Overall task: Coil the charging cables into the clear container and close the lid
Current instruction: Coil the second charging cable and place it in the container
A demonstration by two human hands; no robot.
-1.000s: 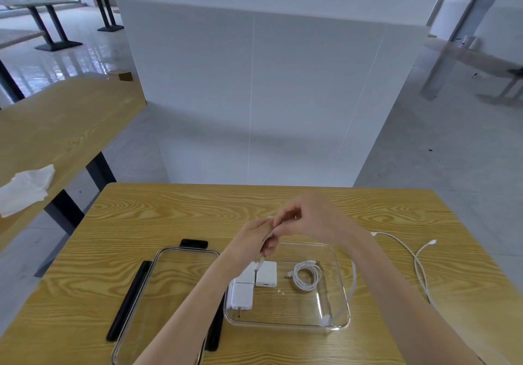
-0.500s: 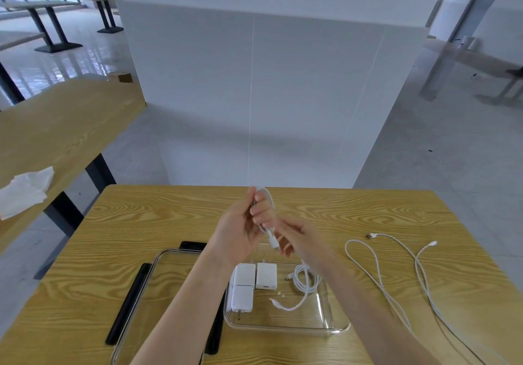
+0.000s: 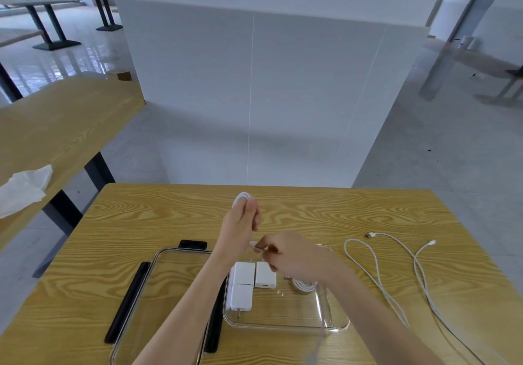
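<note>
Above the clear container [image 3: 336, 325], the left hand [image 3: 240, 230] holds a white cable coil [image 3: 242, 196] looped at its fingertips. Just beside it the right hand [image 3: 294, 254] seems to pinch the cable's end. Right of both hands, a loose cable [image 3: 376, 277] sprawls.

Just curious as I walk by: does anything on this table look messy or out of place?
Only the loose white cables sprawled uncoiled on the table right of the clear container, and its lid lying off to the left. Nothing looks spilled or damaged.
</note>
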